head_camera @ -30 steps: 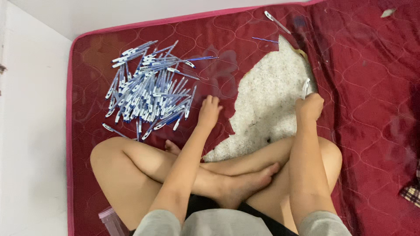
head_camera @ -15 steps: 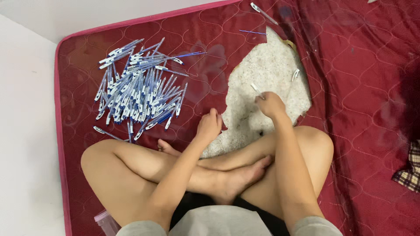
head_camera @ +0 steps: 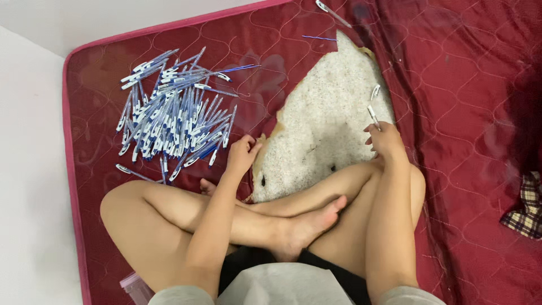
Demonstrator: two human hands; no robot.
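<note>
I sit cross-legged on a dark red quilted mattress (head_camera: pixel 463 85). My right hand (head_camera: pixel 387 140) pinches a slim white pen piece (head_camera: pixel 373 117) at the right edge of a torn patch of white speckled foam (head_camera: pixel 322 130). A second white piece (head_camera: pixel 375 91) lies just beyond it on the foam. My left hand (head_camera: pixel 243 155) rests curled in a loose fist at the patch's left edge, with nothing visible in it. It sits just right of a big pile of blue and white pens (head_camera: pixel 172 121).
A single pen (head_camera: pixel 333 12) and a thin blue refill (head_camera: pixel 319 38) lie at the far edge. A loose pen (head_camera: pixel 132 172) lies by my left knee. A checked cloth (head_camera: pixel 525 209) is at the right. White floor borders the mattress on the left.
My right hand has taken up a white pen piece from the foam patch. My left hand has drawn back slightly from the pen pile and curled shut.
</note>
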